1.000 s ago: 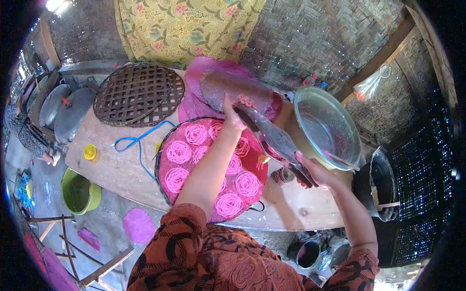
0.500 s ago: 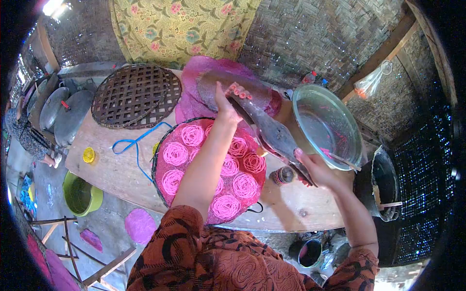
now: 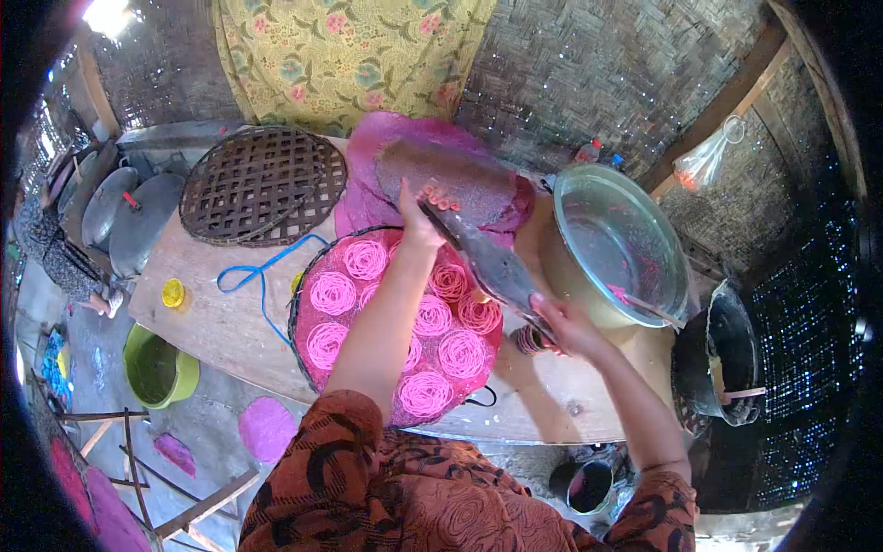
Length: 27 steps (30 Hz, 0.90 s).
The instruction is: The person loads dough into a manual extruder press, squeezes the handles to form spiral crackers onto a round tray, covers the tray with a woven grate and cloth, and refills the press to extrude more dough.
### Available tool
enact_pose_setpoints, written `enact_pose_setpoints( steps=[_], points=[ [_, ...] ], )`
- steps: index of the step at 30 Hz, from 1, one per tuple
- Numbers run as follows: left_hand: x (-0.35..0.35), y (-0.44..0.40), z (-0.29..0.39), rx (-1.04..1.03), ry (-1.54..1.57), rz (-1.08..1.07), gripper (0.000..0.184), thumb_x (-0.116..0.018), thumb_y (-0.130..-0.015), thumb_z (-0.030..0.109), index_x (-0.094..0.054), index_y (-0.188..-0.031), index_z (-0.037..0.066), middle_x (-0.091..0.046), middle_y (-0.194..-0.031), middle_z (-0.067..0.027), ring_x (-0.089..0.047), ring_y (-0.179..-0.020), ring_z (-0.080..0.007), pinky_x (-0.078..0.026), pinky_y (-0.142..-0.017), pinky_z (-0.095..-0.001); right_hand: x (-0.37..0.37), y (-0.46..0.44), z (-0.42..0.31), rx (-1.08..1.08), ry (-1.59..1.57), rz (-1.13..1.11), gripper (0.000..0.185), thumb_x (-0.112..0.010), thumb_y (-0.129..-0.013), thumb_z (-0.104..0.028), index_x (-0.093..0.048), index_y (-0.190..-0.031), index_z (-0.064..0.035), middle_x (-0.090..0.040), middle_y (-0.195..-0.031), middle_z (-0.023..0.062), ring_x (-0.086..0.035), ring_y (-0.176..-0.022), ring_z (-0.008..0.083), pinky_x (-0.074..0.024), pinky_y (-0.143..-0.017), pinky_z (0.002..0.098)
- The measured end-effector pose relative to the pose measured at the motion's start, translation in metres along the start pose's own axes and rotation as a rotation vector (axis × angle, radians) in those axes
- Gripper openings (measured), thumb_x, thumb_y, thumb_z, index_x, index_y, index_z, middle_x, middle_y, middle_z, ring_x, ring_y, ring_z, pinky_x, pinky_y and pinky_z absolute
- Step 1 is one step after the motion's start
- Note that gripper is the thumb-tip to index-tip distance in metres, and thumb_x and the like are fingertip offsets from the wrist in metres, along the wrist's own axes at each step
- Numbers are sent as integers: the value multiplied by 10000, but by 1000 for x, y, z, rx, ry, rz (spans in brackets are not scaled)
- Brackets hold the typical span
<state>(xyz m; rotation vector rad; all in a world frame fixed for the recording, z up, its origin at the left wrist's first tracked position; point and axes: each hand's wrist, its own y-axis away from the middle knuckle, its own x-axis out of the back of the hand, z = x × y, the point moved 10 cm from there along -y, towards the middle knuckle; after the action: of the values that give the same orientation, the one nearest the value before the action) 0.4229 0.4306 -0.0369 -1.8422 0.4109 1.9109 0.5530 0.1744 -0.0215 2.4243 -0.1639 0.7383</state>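
A long dark wooden tool [image 3: 498, 264], wide in the middle and narrow at both ends, is held slanted above the table. My left hand [image 3: 422, 219] is closed around its far-left end, red fingertips showing beyond it. At its near-right end my right hand [image 3: 568, 329] grips, thumb on top. Underneath and to the left is a round tray [image 3: 375, 311] bearing several coiled nests of pink strands [image 3: 429, 394]. A round container [image 3: 531, 339] stands beneath my right hand, partly covered by it. The tool's underside is hidden.
A woven basket lid [image 3: 262, 187] lies back left, with a blue strap [image 3: 246, 272] nearby. Pink cloth [image 3: 368, 138] is at the back. A large basin [image 3: 607, 262] and a black bucket [image 3: 717, 368] stand right. Another person [image 3: 60, 244] is at far left.
Both hands have moved slightly left with the wooden tool, the right hand most. The tool's broad face now appears narrower, turned more edge-on.
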Motion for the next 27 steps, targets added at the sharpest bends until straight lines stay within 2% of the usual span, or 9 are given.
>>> enact_pose_setpoints(
  steps=[5,6,7,8,10,12,14,18,27],
  points=[
    [-119,40,106,-317,-422,-217,537,-386,-869,595,-357,-517,191,-314,-415,35,-323,-351,-135,-308,-388,-277,-4,-2,-24,236,-297,-51,587,-409,-905,-567,-618,-915,-18,-514,-643,24,-502,-569,102,-416,-518,236],
    [-159,57,125,-200,-325,-395,540,-408,-864,588,-364,-503,188,-322,-395,31,-315,-323,-132,-300,-354,-278,9,-4,-20,318,-439,-17,596,-409,-906,-567,-622,-959,-13,-511,-658,22,-506,-605,103,-427,-554,235],
    [-174,92,167,-387,-383,-168,542,-405,-859,598,-356,-511,185,-320,-403,33,-314,-331,-120,-304,-360,-275,27,-12,0,317,-295,86,526,-493,-897,-472,-608,-1028,23,-603,-764,107,-594,-716,182,-479,-647,295],
    [-217,126,195,-497,-527,-270,541,-395,-861,605,-345,-532,177,-302,-417,36,-299,-343,-119,-279,-356,-275,33,-17,19,313,-299,96,526,-493,-897,-472,-608,-1028,23,-603,-764,107,-594,-716,182,-479,-647,295],
    [-270,193,232,-550,-742,-465,576,-334,-867,637,-339,-585,134,-327,-489,13,-314,-427,-133,-281,-426,-283,58,-8,39,354,391,506,405,-589,-842,-322,-601,-1020,41,-638,-893,210,-639,-825,282,-502,-721,367],
    [-294,242,260,-711,-1049,-409,618,-277,-870,658,-350,-604,105,-347,-513,-13,-334,-459,-159,-300,-472,-290,49,-23,74,195,348,519,289,-632,-767,-161,-615,-975,39,-626,-942,256,-626,-908,346,-495,-781,400],
    [-287,271,287,-923,-1117,-62,639,-236,-883,652,-360,-617,85,-339,-511,-28,-346,-464,-183,-315,-493,-296,37,-40,92,326,166,514,183,-629,-764,-106,-637,-893,23,-645,-846,226,-641,-824,338,-507,-729,393],
    [-236,283,341,-817,-1322,140,652,-234,-898,636,-398,-629,65,-383,-511,-62,-410,-475,-200,-358,-507,-303,35,-23,73,320,222,587,109,-603,-760,-61,-634,-816,27,-640,-765,218,-635,-732,356,-506,-672,397],
    [-183,304,391,-805,-1263,247,586,-263,-936,556,-406,-639,71,-411,-511,-66,-428,-459,-184,-379,-500,-298,36,-30,80,441,486,714,42,-531,-733,1,-571,-736,-13,-541,-634,222,-550,-568,331,-411,-533,417]
  ],
)
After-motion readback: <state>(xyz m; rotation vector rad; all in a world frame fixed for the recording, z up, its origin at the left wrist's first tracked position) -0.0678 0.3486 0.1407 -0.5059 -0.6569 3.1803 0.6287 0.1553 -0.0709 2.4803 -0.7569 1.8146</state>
